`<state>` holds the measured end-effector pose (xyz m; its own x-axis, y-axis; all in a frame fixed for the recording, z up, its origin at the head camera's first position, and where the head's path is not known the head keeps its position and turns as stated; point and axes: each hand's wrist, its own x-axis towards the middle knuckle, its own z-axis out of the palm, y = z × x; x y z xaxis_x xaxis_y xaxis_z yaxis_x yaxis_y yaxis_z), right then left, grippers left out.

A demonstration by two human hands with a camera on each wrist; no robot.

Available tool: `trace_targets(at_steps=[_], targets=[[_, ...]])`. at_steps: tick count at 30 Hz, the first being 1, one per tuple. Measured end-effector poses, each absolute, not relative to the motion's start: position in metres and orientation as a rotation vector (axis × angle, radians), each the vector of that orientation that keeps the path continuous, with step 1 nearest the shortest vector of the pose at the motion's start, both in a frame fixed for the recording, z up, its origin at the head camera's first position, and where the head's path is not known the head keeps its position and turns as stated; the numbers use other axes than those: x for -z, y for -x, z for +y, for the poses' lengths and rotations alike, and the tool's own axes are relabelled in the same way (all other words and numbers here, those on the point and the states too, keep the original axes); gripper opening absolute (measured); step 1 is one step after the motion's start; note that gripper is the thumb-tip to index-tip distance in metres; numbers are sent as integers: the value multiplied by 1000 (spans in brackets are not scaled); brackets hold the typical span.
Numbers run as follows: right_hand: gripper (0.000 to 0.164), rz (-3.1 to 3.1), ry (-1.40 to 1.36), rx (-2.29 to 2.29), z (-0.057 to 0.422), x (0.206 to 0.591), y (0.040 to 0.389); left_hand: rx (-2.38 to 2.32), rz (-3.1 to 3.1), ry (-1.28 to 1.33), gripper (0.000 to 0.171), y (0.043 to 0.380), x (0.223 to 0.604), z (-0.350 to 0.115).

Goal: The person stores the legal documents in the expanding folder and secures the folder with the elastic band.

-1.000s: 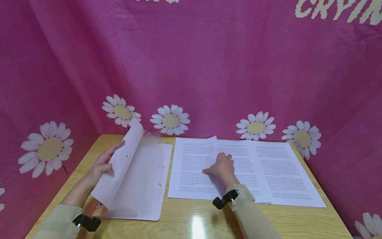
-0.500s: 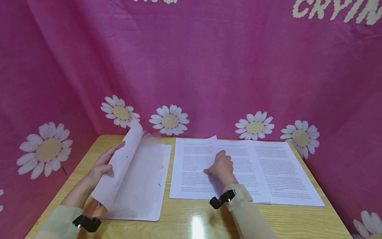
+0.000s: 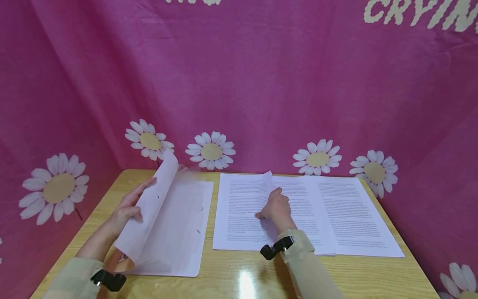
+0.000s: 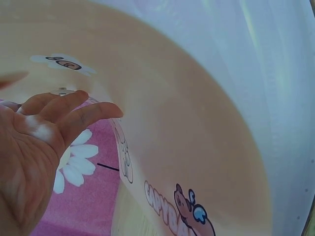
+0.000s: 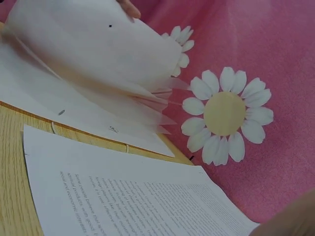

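Overall, a pink curtain (image 3: 239,91) fills most of the head view, printed with white daisies (image 3: 317,159) and, along its top, pale lettering (image 3: 422,14). Below it lies the wooden bench (image 3: 224,265), with a bright patch of light near its front edge. On the right of the bench, three overlapping stretches of printed pages make a row: the left page (image 3: 242,207), the middle page (image 3: 298,211) and the right page (image 3: 354,220). Just beside them, to the left, is the folder (image 3: 183,236), its cover raised and bent into a curve; clear plastic (image 5: 138,105) fans out inside, and the cover's outer face is orange. Two pale sleeves come in from the bottom, a left sleeve (image 3: 74,278) and a right sleeve (image 3: 313,265). The left hand (image 3: 125,209) holds the folder's cover up by its outer edge, its grip only lightly closed: fingers fairly straight against the orange side, thumb lapping over onto the white one. The right hand (image 3: 276,207) has its grip drawn in on the right edge of the left page, thumb on top and fingers bent past the edge, with the paper bowed upward there; its fingertips are hidden. Each wrist carries a small black device (image 3: 277,248). Smallest is a winged cartoon animal (image 4: 194,211) on the orange side.
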<state>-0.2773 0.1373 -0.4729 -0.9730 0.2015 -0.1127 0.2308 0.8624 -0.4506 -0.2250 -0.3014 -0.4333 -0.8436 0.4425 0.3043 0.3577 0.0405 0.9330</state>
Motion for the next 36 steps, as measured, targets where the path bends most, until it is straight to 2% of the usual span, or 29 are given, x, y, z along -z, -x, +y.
trace_targets(at_steps=[4, 8, 15, 27, 31, 36], targets=[[132, 2917, -325, 864, 141, 474, 277, -1946, 2221, -845, 91, 224, 434, -302], [130, 2838, -296, 1098, 147, 481, 274, -1957, 2199, -870, 90, 224, 437, -302], [91, 2805, -118, 1367, 155, 488, 272, -1964, 2182, -862, 92, 224, 436, -304], [48, 2688, 133, 1516, 168, 488, 264, -1963, 2210, -821, 93, 225, 434, -303], [56, 2565, 129, 1585, 175, 487, 259, -1968, 2198, -829, 93, 226, 433, -302], [78, 2409, 157, 1669, 182, 487, 253, -1959, 2200, -834, 93, 226, 433, -301]])
